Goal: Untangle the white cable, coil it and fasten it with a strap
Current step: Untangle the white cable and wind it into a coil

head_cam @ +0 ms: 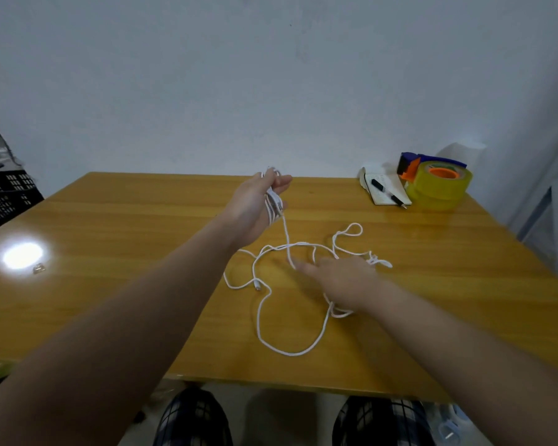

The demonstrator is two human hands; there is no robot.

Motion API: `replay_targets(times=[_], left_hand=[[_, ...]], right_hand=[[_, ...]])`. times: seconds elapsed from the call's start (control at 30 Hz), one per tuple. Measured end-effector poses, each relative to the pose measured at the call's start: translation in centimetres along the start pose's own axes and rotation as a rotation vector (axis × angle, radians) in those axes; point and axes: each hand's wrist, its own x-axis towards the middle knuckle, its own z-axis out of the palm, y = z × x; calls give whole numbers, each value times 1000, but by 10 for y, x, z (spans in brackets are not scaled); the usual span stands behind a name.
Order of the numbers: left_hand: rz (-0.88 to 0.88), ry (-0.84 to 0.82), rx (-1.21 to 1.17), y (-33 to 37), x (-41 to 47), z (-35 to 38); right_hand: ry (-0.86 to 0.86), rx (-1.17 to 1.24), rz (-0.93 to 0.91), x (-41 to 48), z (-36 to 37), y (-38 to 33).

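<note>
The left hand (253, 206) is raised above the tabletop (110, 220), palm turned inward. It grips several turns of the white cable (290, 353) bunched across the palm. The thumb points out to the right and the fingers are curled behind the turns. From this bundle a single strand drops straight down to the loose part lying on the wood.

The right hand (343, 280) is low over the tabletop, palm down, fingers straight and spread toward the left, holding nothing. It is blurred, so whether the fingertips press the cable or only hover over it cannot be told. Cable runs under the wrist and comes out on both sides of it.

The rest of the cable sprawls in open loops across the middle of the tabletop. There is a large loop toward the near edge, a small one behind the right hand and a tight knot just to that hand's right. Its plug (257, 286) lies at the left of the sprawl.

At the far right corner a yellow tape roll (438, 188) with an orange core sits in a blue dispenser. Just beside it lies an open notebook (385, 201) with a black pen (388, 192) across it. Any writing on the page is too small to read. A dark crate (4, 196) stands beyond the left edge.
</note>
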Motion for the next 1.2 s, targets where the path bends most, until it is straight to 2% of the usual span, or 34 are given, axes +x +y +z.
replay_targets(times=[0.17,0.37,0.47,0.57,0.67,0.8,0.97,1.1,1.2], left_hand=[[53,-15,202,-10,4,1],[42,-67,226,-24,4,13],[15,-132,152,-28,0,16],[-32,-185,137,-27,-6,10],[-84,-256,165,-33,-11,6],[-105,-327,165,-35,-17,10],[-139,-370,275,-28,-28,18],[-113,-379,213,-23,-30,25],[-96,-330,341,-20,-33,27]], right_hand=[[106,-117,-133,-5,-29,-16],[218,-49,-193,-10,-51,-7],[371,77,-228,-5,-46,6],[607,258,-254,-3,-41,18],[749,390,-186,-2,-43,26],[802,489,-110,-2,-42,34],[927,545,80,-8,-45,34],[872,539,281,-8,-48,35],[797,554,363,-8,-47,41]])
